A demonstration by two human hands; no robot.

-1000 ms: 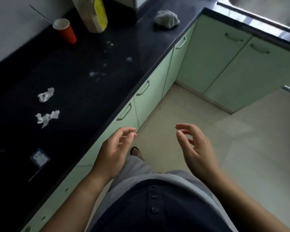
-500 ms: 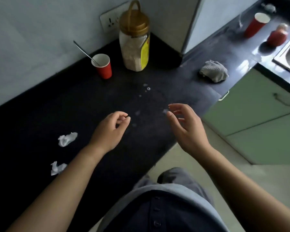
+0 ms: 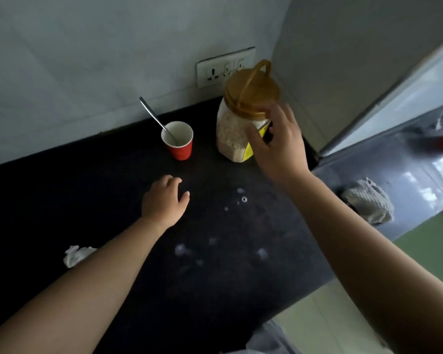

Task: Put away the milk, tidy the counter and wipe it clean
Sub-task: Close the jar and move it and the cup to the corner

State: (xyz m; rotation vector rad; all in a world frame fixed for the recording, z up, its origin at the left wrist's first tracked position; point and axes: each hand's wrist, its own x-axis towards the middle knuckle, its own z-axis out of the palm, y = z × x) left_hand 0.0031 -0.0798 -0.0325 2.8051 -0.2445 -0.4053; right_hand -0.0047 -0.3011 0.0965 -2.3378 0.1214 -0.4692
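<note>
Head view, 1 second on: what is different?

Both hands have come up from in front of the cupboards and over the counter [image 3: 108, 205]. The right hand [image 3: 279, 146] has gone furthest. It is now in front of the jar [image 3: 232, 135], fingers spread, with the thumb low by the yellow label and the fingertips up at the gold lid [image 3: 251, 94].

Has it got hold of the jar?

No closed hold that I can see. The fingers are wide apart and barely bent, and I cannot tell whether they touch it or are just short of it. The jar stands upright in the corner, directly beyond that palm, under the wall socket [image 3: 224, 69].

And the left hand?

The left hand [image 3: 164, 200] hovers low over the dark top, fingers loosely curled, holding nothing. The red cup [image 3: 178, 146] with its spoon [image 3: 151, 113] stands just beyond its fingertips, to the left of the right hand.

What does that mean for the job?

I judge the jar to be the milk, so putting it away is the step now starting, and nothing is done yet. White spills [image 3: 243, 199] lie between the 2 forearms. A crumpled paper [image 3: 74, 255] sits beside the left forearm, and the grey cloth [image 3: 367, 200] lies out beyond the right arm, untouched.
</note>
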